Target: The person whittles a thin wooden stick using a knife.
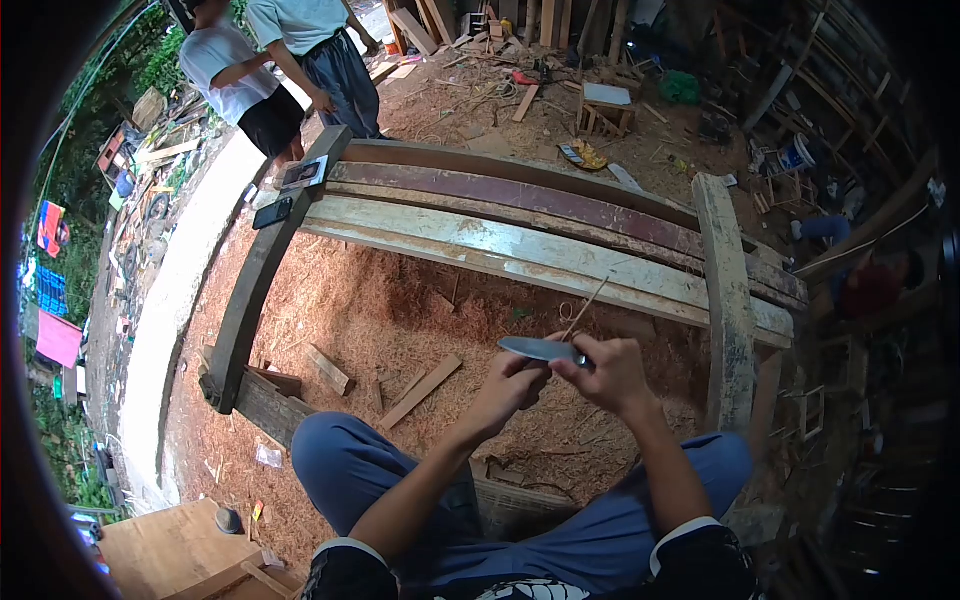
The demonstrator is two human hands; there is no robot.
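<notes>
My right hand (pixel 606 372) is closed around the handle end of a knife, whose broad grey blade (pixel 540 348) points left. Just above the blade, a thin wooden stick (pixel 588 306) rises up and to the right from between my hands, with a curled shaving (pixel 567 311) beside it. My left hand (pixel 512 385) is closed below the blade, its fingers wrapped round the lower part of the stick, which is mostly hidden. Both hands are close together over my lap.
Long planks (pixel 500 240) lie across the frame ahead, between a dark beam (pixel 255 290) on the left and a pale post (pixel 725 300) on the right. A phone (pixel 273 213) rests on the left beam. Two people (pixel 320 65) stand at upper left; another person (pixel 868 285) is at far right.
</notes>
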